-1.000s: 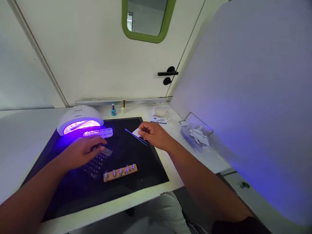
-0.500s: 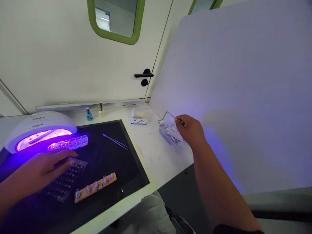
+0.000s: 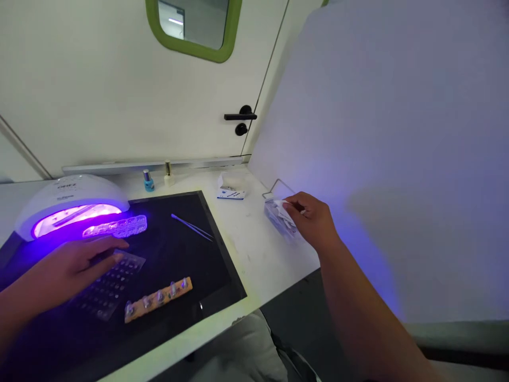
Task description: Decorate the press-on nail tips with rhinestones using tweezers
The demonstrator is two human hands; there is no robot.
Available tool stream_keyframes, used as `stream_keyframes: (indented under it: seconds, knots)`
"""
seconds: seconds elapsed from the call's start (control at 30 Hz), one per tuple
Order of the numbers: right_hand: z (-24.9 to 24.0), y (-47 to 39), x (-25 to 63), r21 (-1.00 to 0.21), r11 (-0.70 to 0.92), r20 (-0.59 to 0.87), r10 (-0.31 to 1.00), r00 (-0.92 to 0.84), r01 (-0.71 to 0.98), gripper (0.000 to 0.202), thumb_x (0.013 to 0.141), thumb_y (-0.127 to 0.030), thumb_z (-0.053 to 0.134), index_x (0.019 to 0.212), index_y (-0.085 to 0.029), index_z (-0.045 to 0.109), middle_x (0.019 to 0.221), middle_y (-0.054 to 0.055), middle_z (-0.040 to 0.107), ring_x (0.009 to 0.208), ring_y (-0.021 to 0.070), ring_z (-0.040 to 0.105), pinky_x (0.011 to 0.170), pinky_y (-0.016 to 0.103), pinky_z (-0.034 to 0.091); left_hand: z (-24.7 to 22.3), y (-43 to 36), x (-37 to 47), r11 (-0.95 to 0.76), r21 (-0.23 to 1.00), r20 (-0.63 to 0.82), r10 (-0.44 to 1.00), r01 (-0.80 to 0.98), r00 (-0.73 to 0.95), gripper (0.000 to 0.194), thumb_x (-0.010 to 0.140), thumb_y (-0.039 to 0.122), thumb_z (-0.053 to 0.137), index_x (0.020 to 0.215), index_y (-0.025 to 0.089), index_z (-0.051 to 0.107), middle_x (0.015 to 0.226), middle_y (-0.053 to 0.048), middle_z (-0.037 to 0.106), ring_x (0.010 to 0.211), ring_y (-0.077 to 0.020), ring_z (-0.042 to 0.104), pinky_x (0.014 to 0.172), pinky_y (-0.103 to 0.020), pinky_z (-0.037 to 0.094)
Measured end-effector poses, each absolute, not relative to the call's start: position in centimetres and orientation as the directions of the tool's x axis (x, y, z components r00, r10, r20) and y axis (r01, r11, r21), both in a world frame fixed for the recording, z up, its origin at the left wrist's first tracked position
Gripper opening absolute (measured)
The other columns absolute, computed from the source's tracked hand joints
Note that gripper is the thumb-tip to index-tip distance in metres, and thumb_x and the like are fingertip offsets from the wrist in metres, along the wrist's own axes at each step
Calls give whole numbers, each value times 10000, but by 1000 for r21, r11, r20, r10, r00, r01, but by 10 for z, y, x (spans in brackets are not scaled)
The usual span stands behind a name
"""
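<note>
"Two hands, far apart; which one is busy?"

"Right hand [image 3: 310, 215], I'd say; thumb and fingers are pinched on a white slip [image 3: 280, 208] at the mouth of the clear bin [image 3: 283, 229], just in front of the wire loop [image 3: 278, 182]."

"Putting it in or drawing it out?"

"From where I stand I can't tell; either way, the step looks like handling slips at the bin."

"And the left hand [image 3: 79, 265]?"

"Loosely curled, thumb and fingers apart, nothing visible in its grasp; it's over the clear sheet of gems [image 3: 119, 276], though whether it touches I can't say."

"So what does the next move call for?"

"Depends; if stowing, a simple release over the bin; if fetching, a firm pinch and a lift clear of that wire; the tweezers [image 3: 191, 226] lie free on the dark mat [image 3: 214, 276] meanwhile."
</note>
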State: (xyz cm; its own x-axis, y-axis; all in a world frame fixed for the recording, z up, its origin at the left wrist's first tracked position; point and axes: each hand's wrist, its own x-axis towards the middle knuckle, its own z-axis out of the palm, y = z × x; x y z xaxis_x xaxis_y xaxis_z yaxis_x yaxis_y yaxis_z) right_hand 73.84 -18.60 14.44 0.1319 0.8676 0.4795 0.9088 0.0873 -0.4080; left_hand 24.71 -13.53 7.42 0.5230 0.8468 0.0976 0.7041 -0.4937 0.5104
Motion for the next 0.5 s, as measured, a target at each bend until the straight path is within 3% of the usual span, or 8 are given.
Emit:
stream_keyframes:
  seconds: [0.13,0.27,0.37,0.43,0.5]
  knots:
    - [126,-198,667,-571,320,460,887,-27,756,210,902,-426,655,932,-218,658,803,10,671,732,167,648,670,296,523,93,-147,260,-511,554,67,814,658,577,399,1010,456,458,1183,196,707,1095,-55,788,984,-236,737,853,-354,596]
    - [106,-202,612,-697,433,440,887,-136,571,161,857,-369,695,893,-235,612,807,-7,656,700,148,631,659,284,504,107,-164,273,-541,554,-74,725,632,685,488,972,525,482,1312,224,663,1087,-58,764,935,-213,728,798,-322,604]
    - [97,-197,594,-743,470,459,876,-148,477,166,859,-318,684,816,-229,550,778,-19,629,686,131,599,665,275,481,114,-179,284,-587,474,-161,675,657,720,699,798,507,748,1443,287,593,1352,-93,684,1236,-325,646,1049,-478,534]
    - [96,-192,589,-752,489,470,868,-160,442,207,846,-280,683,754,-222,507,751,-24,614,665,122,573,649,267,454,114,-186,293,-599,399,-206,679,694,704,814,751,396,795,1511,261,535,1391,-149,652,1291,-399,606,1081,-580,491]
    - [100,-188,586,-753,507,473,860,-191,420,251,834,-255,685,699,-214,478,724,-27,606,638,113,552,629,261,429,109,-190,302,-600,333,-243,691,727,681,805,758,268,755,1526,218,519,1349,-189,665,1243,-431,635,1045,-625,501]
